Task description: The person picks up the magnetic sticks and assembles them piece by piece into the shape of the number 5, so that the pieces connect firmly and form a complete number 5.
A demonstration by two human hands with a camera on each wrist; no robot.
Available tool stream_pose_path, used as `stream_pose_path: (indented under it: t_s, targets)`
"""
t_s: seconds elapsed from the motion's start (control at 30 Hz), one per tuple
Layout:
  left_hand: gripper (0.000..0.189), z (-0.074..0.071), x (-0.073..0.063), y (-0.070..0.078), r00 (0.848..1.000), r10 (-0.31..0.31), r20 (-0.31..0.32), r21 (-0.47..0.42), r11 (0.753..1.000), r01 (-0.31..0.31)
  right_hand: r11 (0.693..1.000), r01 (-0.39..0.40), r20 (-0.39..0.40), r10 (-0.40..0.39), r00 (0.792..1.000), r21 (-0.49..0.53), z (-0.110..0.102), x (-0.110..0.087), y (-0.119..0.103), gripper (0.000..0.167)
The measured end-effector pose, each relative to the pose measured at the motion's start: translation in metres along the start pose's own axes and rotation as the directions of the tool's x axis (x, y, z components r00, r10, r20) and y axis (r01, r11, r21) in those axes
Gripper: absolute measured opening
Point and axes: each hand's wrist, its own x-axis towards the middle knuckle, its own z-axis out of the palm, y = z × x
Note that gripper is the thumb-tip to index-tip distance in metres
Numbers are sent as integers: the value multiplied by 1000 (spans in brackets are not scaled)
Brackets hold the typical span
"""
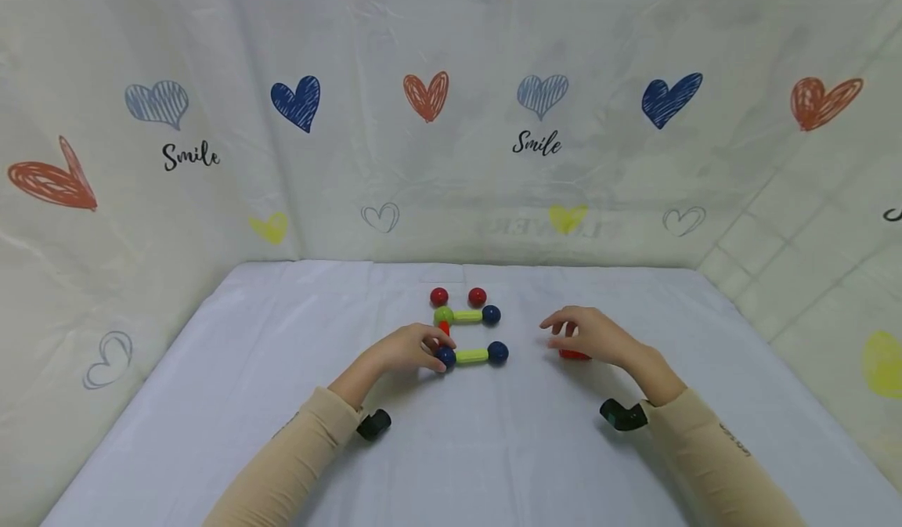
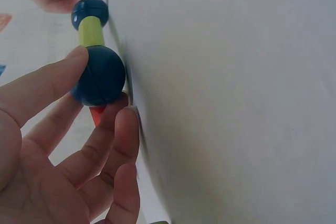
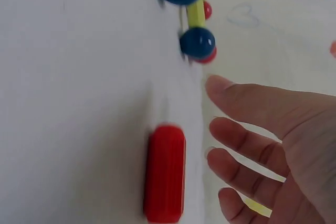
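My left hand [image 1: 409, 347] pinches a dark blue ball [image 2: 102, 76] between thumb and fingers. From that ball a yellow-green rod [image 1: 472, 355] runs right to a second blue ball [image 1: 497, 352]. A red rod [image 1: 444, 328], partly hidden by my fingers, leads back to a green ball [image 1: 443, 315]. Another yellow-green rod [image 1: 468, 316] joins the green ball to a blue ball [image 1: 491, 315]. On the right, my right hand [image 1: 592, 333] hovers with loosely bent fingers, holding nothing. A loose red rod [image 3: 165, 174] lies on the table below it, apart from the fingers.
Two red balls, a left one [image 1: 439, 297] and a right one [image 1: 477, 297], sit behind the joined pieces. White cloth [image 1: 451, 464] covers the table. A patterned curtain [image 1: 465, 182] with hearts hangs at the back and sides.
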Motion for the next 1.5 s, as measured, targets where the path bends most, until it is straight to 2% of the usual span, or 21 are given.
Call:
stream_pose_path:
  t_s: [0.27,0.37,0.57,1.07,1.33,1.5]
  targets:
    - [34,-1,1,-3,1000,-4,8,-9,1000,4,994,-105,48,104,993,11,-12,-17,18,31]
    - [34,-1,1,-4,1000,-4,9,-11,1000,4,993,-116,52,116,992,7,-13,-22,20,30]
    - [34,0,1,-4,1000,-7,6,-21,1000,7,994,-105,44,106,993,-31,-13,-25,23,30]
    - [34,0,1,-1,1000,-4,7,-24,1000,4,991,-129,19,129,991,-19,-8,-32,26,22]
    - [34,0,0,0,1000,-4,3,-29,1000,4,995,-89,8,90,996,-43,-6,-34,28,22]
    - [34,0,-1,0,1000,-10,4,-25,1000,10,994,-95,8,95,995,-58,-4,-34,28,23]
